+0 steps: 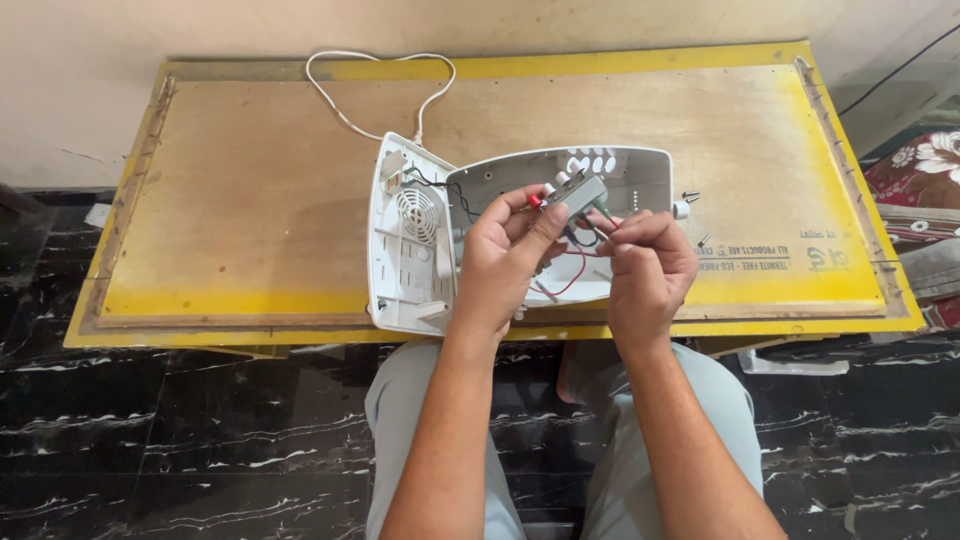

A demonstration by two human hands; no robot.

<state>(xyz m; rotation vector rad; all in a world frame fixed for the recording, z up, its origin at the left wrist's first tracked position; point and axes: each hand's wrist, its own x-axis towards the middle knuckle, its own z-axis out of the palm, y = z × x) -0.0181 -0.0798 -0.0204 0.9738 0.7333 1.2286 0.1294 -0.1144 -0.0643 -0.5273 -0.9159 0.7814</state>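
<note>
Hands (pixel 500 255) (pixel 648 262) on grey component (pixel 578 192)

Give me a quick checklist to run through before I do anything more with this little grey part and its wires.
1. Left hand holds the grey part firmly: ok.
2. Right hand pinches the wires: ok.
3. Wires attached at both ends: cannot tell.
4. Open white casing sits fully on the yellow board: not ok, its near edge overhangs.
5. Loose screws kept away from the board edge: ok.
6. White cord unplugged: cannot tell.
</note>
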